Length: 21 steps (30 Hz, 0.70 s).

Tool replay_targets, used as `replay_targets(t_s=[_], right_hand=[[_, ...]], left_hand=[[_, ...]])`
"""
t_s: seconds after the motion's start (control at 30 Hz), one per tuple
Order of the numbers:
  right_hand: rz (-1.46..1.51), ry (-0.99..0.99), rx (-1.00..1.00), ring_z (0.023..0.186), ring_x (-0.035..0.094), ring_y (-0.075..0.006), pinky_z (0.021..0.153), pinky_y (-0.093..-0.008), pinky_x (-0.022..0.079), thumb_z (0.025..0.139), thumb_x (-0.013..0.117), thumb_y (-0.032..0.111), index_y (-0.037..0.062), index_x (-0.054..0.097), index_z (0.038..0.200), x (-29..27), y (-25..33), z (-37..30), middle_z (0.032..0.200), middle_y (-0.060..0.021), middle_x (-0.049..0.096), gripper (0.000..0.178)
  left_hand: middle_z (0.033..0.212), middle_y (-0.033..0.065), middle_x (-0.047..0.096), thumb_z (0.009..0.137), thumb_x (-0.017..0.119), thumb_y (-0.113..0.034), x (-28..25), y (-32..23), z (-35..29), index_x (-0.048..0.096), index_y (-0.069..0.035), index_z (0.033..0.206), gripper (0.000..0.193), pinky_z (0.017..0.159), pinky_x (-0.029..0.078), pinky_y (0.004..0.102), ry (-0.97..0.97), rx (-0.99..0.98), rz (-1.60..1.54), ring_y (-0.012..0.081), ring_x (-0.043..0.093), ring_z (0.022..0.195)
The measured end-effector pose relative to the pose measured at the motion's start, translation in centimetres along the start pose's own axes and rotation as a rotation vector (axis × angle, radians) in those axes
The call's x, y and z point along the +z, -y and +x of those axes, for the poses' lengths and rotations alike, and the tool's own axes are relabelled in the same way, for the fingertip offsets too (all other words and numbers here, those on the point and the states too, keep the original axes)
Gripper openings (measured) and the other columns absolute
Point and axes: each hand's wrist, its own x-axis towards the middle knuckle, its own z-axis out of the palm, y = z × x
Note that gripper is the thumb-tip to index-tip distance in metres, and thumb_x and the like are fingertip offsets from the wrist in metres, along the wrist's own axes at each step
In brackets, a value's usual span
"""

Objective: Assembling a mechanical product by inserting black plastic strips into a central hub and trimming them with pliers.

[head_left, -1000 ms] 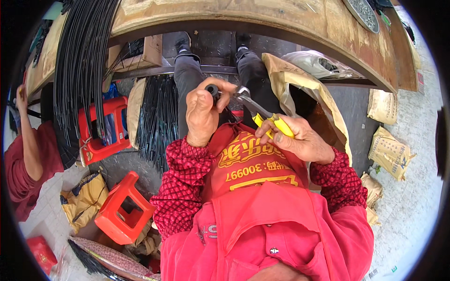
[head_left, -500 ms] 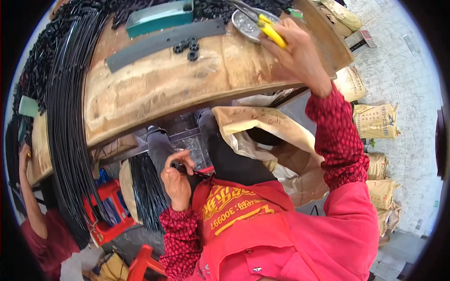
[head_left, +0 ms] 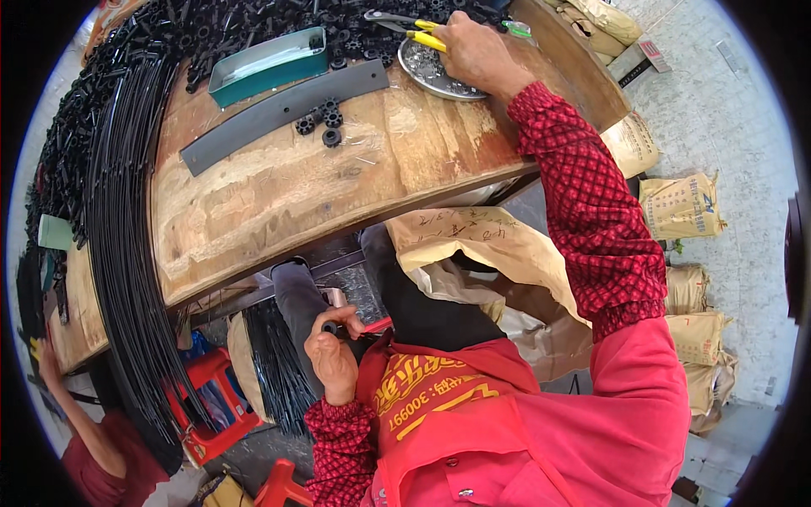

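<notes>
Right hand [head_left: 477,55], upper middle of the frame: curling mostly closed around the yellow-handled pliers [head_left: 427,40], whose handles are spreading apart and whose metal end is pointing toward the upper left; some fingertips are hiding, so whether they are touching the small metal bits [head_left: 437,73] cannot be told. Round dish [head_left: 441,90], directly below that hand: holding those bits on the counter [head_left: 253,224]. Left hand [head_left: 336,359], lower middle: closing its fingers around a small black piece [head_left: 329,328] above the lap. Nearby, upper middle: a teal box [head_left: 270,82], a long grey strip [head_left: 283,120] and black ringed parts [head_left: 332,137] are lying left of the dish; a black heap [head_left: 182,38] is spreading behind. Handling note, by judgement: careful work is calling for a light touch over the shallow dish, pliers staying clear of the heap, left hand keeping steady.
</notes>
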Motion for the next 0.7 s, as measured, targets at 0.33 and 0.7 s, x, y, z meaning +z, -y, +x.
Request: replay_targets(t_s=[0.33, 0.7], right_hand=[[0.061, -0.045, 0.085, 0.08, 0.06, -0.0343, 0.074, -0.0428, 0.049, 0.079, 0.064, 0.019, -0.0002, 0.063, 0.094, -0.3, -0.9, -0.4, 0.087, -0.017, 0.057, 0.025], [0.229, -0.058, 0.079, 0.071, 0.055, -0.0302, 0.066, -0.0409, 0.042, 0.086, 0.062, 0.028, -0.0015, 0.062, 0.092, -1.9, -1.7, -1.4, 0.077, -0.016, 0.057, 0.03]], left_hand=[[0.079, 0.0091, 0.057, 0.092, 0.046, -0.059, -0.4, 0.0, -0.3, 0.06, 0.009, 0.102, 0.07, 0.064, 0.038, 0.0253, -0.018, -0.007, -0.041, 0.0142, 0.052, 0.071], [0.075, 0.0073, 0.057, 0.093, 0.046, -0.057, 0.3, -0.9, 1.4, 0.061, 0.007, 0.1, 0.066, 0.062, 0.038, 0.0233, -0.053, 0.018, -0.06, 0.0122, 0.051, 0.068]])
